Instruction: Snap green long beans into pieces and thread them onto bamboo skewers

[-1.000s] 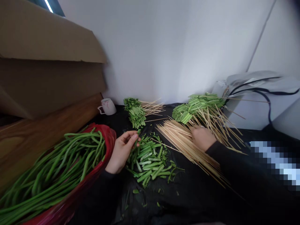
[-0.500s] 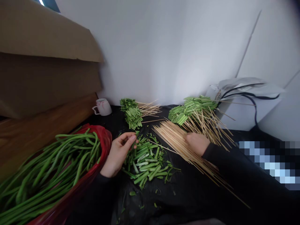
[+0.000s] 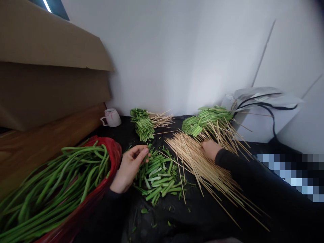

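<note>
My left hand [image 3: 130, 167] is closed in a pinch, with a short piece of green bean [image 3: 150, 145] showing at its fingertips. Below and beside it lies a loose heap of cut green bean pieces [image 3: 159, 180] on the black sheet. My right hand [image 3: 211, 149] is on a pile of bamboo skewers [image 3: 194, 152], its fingers curled into the sticks and partly hidden. Behind the heap lies a stack of skewered bean pieces [image 3: 144, 130], sticks pointing right. A larger stack of skewered bean pieces [image 3: 202, 121] lies at the back right.
On the left, a red plastic bag [image 3: 115, 155] holds long green beans [image 3: 60, 182]. A white mug [image 3: 112, 118] stands by the wall. A cardboard box [image 3: 55, 81] rises at the left. A white bag with black straps [image 3: 258, 118] stands at the back right.
Several skewers at the near left side of the pile have come loose and fanned out over the edge of the cut beans. My left hand has hardly moved.
</note>
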